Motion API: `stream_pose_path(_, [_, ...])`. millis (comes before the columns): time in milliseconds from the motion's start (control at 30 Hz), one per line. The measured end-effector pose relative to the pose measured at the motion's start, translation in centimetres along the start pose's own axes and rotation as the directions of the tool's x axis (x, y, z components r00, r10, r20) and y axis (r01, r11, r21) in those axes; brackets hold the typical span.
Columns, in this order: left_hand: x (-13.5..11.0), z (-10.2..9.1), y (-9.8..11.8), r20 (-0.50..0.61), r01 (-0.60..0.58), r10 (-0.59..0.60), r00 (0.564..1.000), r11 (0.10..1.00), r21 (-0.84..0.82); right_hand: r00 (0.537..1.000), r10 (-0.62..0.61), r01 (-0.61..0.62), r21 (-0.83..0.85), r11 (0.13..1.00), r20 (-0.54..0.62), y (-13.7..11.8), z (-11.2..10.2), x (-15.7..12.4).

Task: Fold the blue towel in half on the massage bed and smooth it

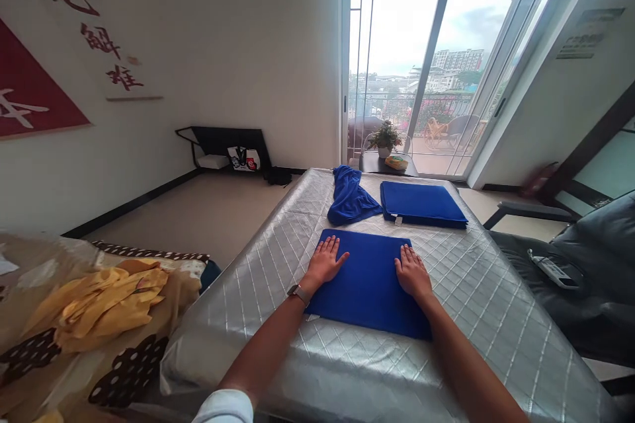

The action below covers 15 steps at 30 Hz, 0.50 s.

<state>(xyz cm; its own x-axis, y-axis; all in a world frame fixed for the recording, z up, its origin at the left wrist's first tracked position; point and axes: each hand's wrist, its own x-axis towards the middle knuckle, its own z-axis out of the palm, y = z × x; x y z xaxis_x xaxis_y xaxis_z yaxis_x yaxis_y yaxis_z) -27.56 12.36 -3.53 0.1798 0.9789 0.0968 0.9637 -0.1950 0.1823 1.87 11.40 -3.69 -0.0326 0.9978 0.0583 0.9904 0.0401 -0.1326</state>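
A blue cloth folded into a flat rectangle (366, 281) lies on the silver quilted cover (268, 277) right in front of me. My left hand (327, 259) rests flat on its left side, fingers stretched forward. On its right side my right hand (413, 271) lies flat too, fingers pointing away from me. Just beyond, to the right, is a neat stack of folded blue cloths (421, 201) with a small white tag at its near edge. Left of that stack a crumpled blue cloth (350, 197) lies loosely bunched.
Yellow cloth (114, 297) is heaped on plastic-covered bedding at left. A black chair (590, 271) with a phone-like device (553, 271) stands close on the right. Past the far edge, a small table holds a potted plant (385, 139) before the glass doors.
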Motion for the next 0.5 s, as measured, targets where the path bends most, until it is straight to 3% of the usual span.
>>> stream_pose_path(100, [-0.3,-1.6,1.4,-0.079,-0.061,0.067,0.995,0.995,0.076,1.0,0.0,-0.001,-0.041,0.999,-0.028,-0.2,-0.1,-0.1])
stream_pose_path(167, [-0.7,-3.1,3.1,-0.151,-0.217,0.244,0.958,0.961,0.173,0.998,-0.006,0.002,-0.068,0.998,-0.068,-0.3,-0.2,-0.3])
stream_pose_path(200, [-1.0,-3.9,4.2,-0.17,-0.318,0.359,0.918,0.92,0.228,0.996,-0.014,0.007,-0.077,0.997,-0.093,-0.4,-0.2,-0.4])
stream_pose_path(267, [-1.7,-5.2,6.8,-0.15,-0.524,0.589,0.794,0.789,0.321,0.988,-0.044,0.033,-0.075,0.997,-0.149,-0.5,-0.5,-0.7])
stream_pose_path(333, [-2.5,-6.0,9.3,-0.081,-0.698,0.773,0.63,0.608,0.377,0.977,-0.078,0.071,-0.042,0.997,-0.201,-0.5,-1.1,-0.9])
stream_pose_path(433, [-4.0,-6.1,12.3,-0.001,-0.838,0.921,0.389,0.354,0.416,0.962,-0.067,0.104,0.126,0.987,-0.264,-0.8,-3.1,-1.1])
stream_pose_path(500, [-5.0,-5.6,13.5,0.031,-0.873,0.957,0.288,0.249,0.419,0.957,-0.005,0.103,0.323,0.941,-0.29,-1.6,-5.3,-1.6])
